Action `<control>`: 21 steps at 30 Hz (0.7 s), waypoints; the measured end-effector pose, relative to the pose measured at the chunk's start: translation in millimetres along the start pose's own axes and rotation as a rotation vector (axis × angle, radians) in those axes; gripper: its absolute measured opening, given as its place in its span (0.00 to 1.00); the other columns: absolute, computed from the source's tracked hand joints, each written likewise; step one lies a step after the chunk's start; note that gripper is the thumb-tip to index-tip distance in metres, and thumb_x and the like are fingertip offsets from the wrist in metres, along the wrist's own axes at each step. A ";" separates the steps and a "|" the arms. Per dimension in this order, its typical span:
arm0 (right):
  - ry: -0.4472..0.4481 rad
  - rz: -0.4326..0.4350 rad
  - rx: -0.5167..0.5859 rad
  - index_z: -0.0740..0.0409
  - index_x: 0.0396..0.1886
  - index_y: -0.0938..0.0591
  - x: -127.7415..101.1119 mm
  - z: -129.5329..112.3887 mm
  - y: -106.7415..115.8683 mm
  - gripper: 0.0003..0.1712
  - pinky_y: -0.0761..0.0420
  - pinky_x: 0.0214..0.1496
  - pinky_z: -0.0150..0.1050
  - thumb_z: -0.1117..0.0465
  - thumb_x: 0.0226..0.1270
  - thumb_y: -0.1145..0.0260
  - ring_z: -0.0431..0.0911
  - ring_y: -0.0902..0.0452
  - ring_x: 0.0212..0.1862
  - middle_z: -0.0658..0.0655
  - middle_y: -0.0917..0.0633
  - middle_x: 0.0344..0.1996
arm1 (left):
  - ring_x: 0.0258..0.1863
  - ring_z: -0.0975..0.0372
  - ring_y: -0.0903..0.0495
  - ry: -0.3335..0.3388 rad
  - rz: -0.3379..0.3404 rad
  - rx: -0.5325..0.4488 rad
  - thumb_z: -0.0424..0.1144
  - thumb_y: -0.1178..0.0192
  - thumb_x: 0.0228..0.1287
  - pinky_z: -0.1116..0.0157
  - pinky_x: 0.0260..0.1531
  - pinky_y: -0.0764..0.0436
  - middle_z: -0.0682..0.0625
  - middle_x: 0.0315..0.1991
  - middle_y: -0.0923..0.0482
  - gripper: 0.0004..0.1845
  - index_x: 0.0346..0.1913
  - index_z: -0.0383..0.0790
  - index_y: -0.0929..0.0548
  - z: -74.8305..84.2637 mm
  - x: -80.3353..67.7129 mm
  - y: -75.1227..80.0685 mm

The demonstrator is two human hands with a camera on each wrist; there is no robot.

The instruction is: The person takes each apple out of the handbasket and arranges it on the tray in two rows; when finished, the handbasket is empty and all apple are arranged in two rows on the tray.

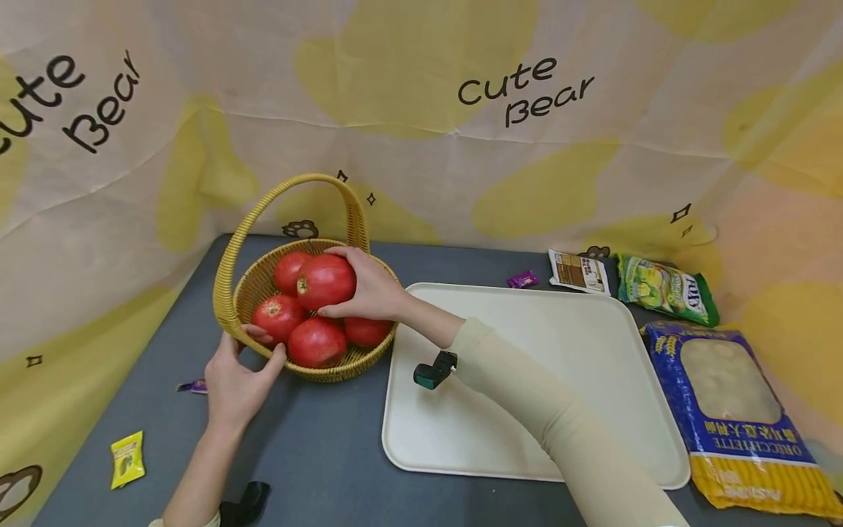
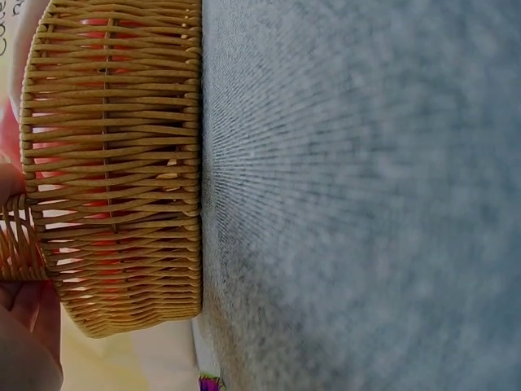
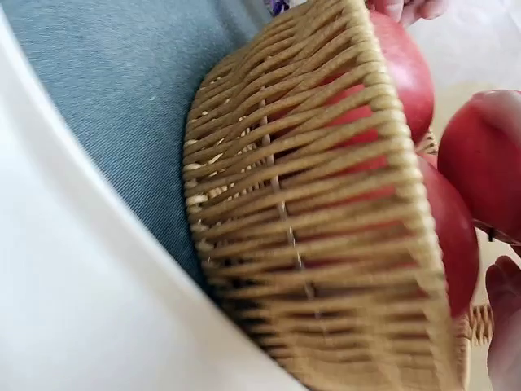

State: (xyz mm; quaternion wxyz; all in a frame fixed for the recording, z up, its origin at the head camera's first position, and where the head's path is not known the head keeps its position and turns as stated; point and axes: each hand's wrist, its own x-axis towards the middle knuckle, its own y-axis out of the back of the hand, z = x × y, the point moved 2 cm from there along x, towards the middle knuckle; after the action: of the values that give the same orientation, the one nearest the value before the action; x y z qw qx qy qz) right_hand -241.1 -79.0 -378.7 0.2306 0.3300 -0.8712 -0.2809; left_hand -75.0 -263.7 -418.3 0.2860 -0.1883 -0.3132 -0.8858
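Observation:
A wicker basket with a tall arched handle stands at the left of the table, holding several red pomegranates. My left hand grips the basket's near left rim where the handle joins it, thumb outside and fingertips inside. In the left wrist view, fingers show on both sides of the handle's base. My right hand grips one pomegranate above the others in the basket. The right wrist view shows that held pomegranate beyond the woven wall.
Right of the basket lies a white tray, under my right forearm. Beyond its right side are a pasta bag, a green snack bag and a brown-white packet. Small sweets include a purple one behind and a yellow one at left.

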 end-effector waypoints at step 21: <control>-0.224 0.260 0.082 0.48 0.67 0.32 -99.2 68.2 82.8 0.49 0.22 0.54 0.50 0.54 0.44 0.19 0.50 0.31 0.58 0.55 0.34 0.60 | 0.35 0.77 0.30 -0.045 0.000 0.048 0.32 0.27 0.46 0.78 0.43 0.33 0.47 0.30 0.20 0.19 0.41 0.32 0.23 -3.6 2.3 0.1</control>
State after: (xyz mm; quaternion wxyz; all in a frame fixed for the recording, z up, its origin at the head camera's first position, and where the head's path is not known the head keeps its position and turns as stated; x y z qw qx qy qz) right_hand -251.0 65.6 -397.2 0.1526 0.1903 -0.9375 -0.2482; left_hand -77.2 -267.0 -419.7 0.2834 -0.2013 -0.3406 -0.8736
